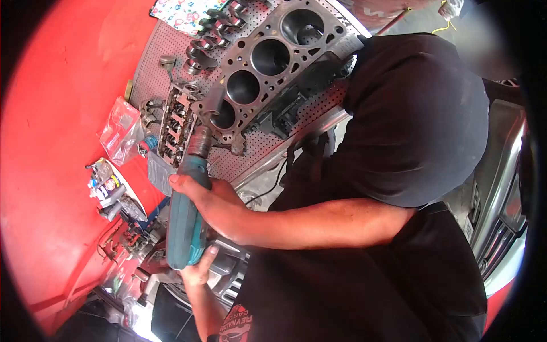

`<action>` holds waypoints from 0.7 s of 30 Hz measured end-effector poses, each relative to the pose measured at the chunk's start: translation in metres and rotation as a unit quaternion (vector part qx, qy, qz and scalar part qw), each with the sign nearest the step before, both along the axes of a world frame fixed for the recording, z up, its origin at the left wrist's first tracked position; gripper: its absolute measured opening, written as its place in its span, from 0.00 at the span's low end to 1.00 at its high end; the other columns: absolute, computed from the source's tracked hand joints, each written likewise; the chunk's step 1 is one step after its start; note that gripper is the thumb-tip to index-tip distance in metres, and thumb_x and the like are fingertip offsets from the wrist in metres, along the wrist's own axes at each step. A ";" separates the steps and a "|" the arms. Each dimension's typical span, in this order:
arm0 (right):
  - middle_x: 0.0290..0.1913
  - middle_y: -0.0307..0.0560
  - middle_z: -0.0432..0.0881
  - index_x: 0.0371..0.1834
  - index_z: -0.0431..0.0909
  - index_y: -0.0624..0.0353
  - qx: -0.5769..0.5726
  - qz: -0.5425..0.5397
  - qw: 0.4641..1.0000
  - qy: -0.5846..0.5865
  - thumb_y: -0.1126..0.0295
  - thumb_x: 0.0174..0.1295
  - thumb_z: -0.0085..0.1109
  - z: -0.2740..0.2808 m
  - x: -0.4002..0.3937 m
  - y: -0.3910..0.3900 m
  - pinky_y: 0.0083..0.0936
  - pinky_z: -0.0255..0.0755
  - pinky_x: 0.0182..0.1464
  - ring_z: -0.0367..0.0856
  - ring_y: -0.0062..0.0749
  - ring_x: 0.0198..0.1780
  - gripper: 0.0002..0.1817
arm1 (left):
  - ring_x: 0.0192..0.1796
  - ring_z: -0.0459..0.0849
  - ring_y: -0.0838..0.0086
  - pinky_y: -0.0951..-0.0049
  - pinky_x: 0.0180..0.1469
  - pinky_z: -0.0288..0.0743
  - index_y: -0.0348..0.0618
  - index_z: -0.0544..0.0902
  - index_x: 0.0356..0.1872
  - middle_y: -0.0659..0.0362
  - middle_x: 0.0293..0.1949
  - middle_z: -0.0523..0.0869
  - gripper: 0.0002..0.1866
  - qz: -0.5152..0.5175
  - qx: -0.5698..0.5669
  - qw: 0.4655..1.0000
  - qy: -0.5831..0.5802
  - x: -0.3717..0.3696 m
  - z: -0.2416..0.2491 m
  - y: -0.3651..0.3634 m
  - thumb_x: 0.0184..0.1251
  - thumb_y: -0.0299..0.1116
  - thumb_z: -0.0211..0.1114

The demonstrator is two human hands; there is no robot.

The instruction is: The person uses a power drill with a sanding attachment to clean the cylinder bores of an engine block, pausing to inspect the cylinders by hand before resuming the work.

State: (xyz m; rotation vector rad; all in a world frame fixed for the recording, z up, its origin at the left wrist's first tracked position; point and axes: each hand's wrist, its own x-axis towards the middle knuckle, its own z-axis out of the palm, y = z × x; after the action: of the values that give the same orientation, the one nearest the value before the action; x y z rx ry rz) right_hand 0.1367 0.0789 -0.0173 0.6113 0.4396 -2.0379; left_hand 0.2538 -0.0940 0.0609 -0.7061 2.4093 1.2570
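Observation:
My right hand [208, 199] wraps the front of a teal power drill [185, 222], its thumb lying across the body just behind the chuck [199, 141]. At the drill's rear end is my left hand [199, 269], closed under it with the thumb up. The chuck end overlaps the near corner of an engine block [248, 62] with open cylinder bores. A cylinder head [175, 122] with springs lies just left of the chuck. Beside the drill sits a grey ridged piece [159, 172]. What the drill's tip touches is hidden.
The engine parts rest on a perforated metal table [250, 157]. A crankshaft [199, 57], a piston [167, 61] and a floral cloth [182, 14] lie farther along it. Left are a plastic bag [122, 131] and a tray [128, 185] of small items beside a red wall [57, 142].

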 end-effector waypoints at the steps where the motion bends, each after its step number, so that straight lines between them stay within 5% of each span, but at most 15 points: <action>1: 0.42 0.43 0.83 0.47 0.81 0.61 0.002 0.004 1.000 -0.011 0.34 0.63 0.59 -0.002 0.001 0.000 0.27 0.72 0.50 0.80 0.27 0.44 0.35 | 0.58 0.82 0.61 0.61 0.63 0.76 0.30 0.72 0.67 0.50 0.60 0.82 0.40 -0.001 0.033 0.999 -0.017 -0.011 0.005 0.001 0.49 0.25 0.78; 4: 0.46 0.44 0.83 0.48 0.81 0.63 -0.005 0.013 0.999 -0.037 0.31 0.64 0.56 -0.011 0.001 -0.003 0.28 0.70 0.56 0.78 0.28 0.49 0.38 | 0.47 0.86 0.66 0.67 0.53 0.80 0.31 0.77 0.62 0.52 0.52 0.85 0.35 -0.011 0.093 0.991 -0.095 -0.046 0.034 0.003 0.50 0.27 0.80; 10: 0.51 0.47 0.83 0.50 0.81 0.63 -0.105 -0.040 0.992 -0.060 0.28 0.64 0.54 -0.017 -0.027 0.011 0.29 0.65 0.66 0.77 0.32 0.57 0.41 | 0.44 0.84 0.72 0.70 0.49 0.78 0.35 0.81 0.54 0.58 0.42 0.87 0.28 -0.038 -0.019 0.983 -0.179 -0.106 0.063 0.031 0.50 0.28 0.81; 16: 0.49 0.46 0.84 0.51 0.81 0.54 -0.160 -0.069 0.982 -0.070 0.26 0.64 0.50 -0.032 -0.054 0.026 0.30 0.69 0.61 0.82 0.33 0.51 0.39 | 0.39 0.82 0.77 0.72 0.44 0.76 0.35 0.83 0.49 0.62 0.38 0.86 0.20 -0.101 -0.094 0.973 -0.186 -0.154 0.059 0.055 0.53 0.22 0.74; 21: 0.64 0.55 0.79 0.65 0.73 0.56 -0.147 -0.043 0.985 -0.080 0.21 0.61 0.46 -0.048 -0.062 0.028 0.48 0.57 0.72 0.74 0.45 0.67 0.48 | 0.32 0.80 0.80 0.76 0.38 0.75 0.35 0.85 0.39 0.65 0.31 0.85 0.09 -0.088 -0.078 0.973 -0.201 -0.173 0.043 0.074 0.57 0.21 0.71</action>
State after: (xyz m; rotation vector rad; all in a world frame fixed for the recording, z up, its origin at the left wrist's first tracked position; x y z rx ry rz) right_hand 0.0746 0.1069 -0.0656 0.6135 0.0167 -2.0641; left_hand 0.0807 -0.0196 0.1035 -0.6954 2.1890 0.7744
